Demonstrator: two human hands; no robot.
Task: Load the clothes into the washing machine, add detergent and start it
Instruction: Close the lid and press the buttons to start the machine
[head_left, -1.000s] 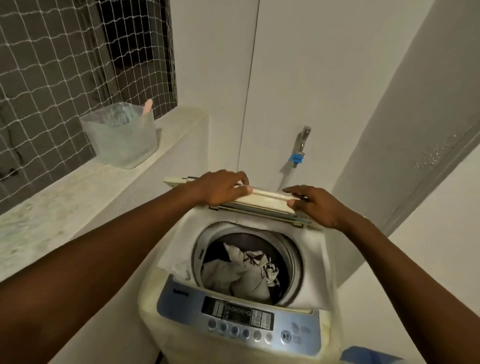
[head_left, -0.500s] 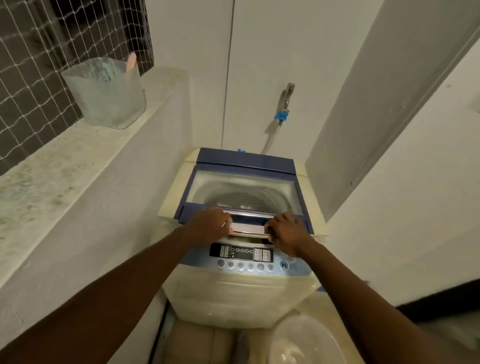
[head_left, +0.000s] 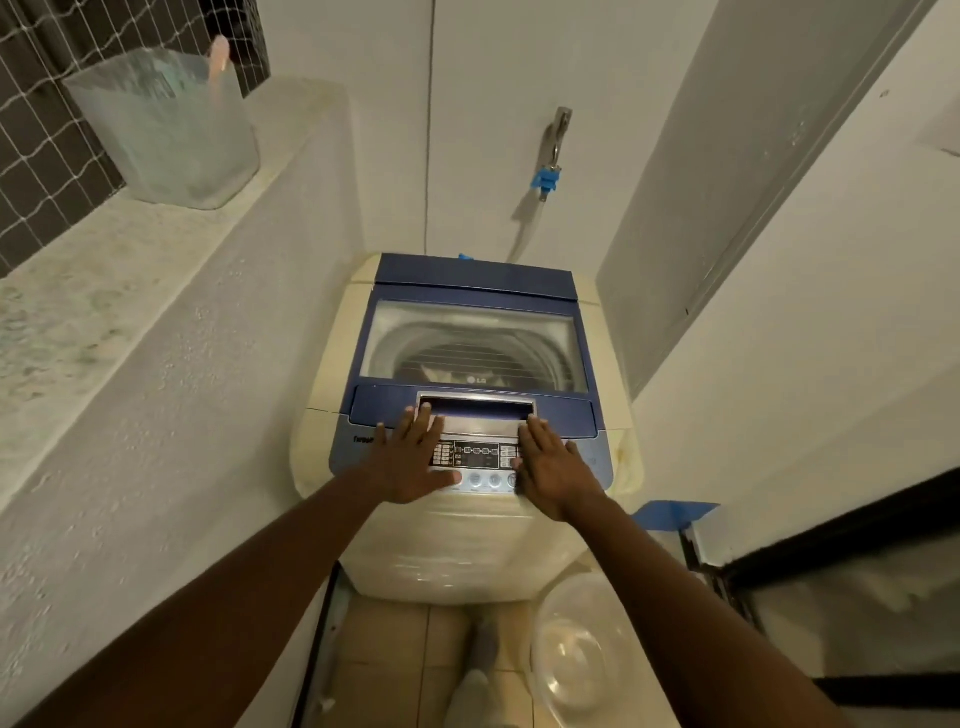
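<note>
Top-loading washing machine stands on the tiled floor against the back wall, lid down flat. Through the lid's clear window the drum shows, with a bit of clothes dimly visible inside.

Left hand: arm stretched forward, palm down, fingers straight and spread, flat over the left end of the control panel; fingertips reach the lower edge of the silver lid handle. Grip wide, nothing held.

Right hand: arm stretched forward likewise, palm down, fingers straight and close together, over the right end of the panel, fingertips at the handle's right end. Grip wide, nothing held. Whether the palms press the panel or hover just above it, cannot tell.

Left of the machine, a stone ledge carries a translucent plastic container near its far end. Wall tap with blue fitting above the machine's back edge. Clear plastic basin on the floor at the machine's front right corner.
</note>
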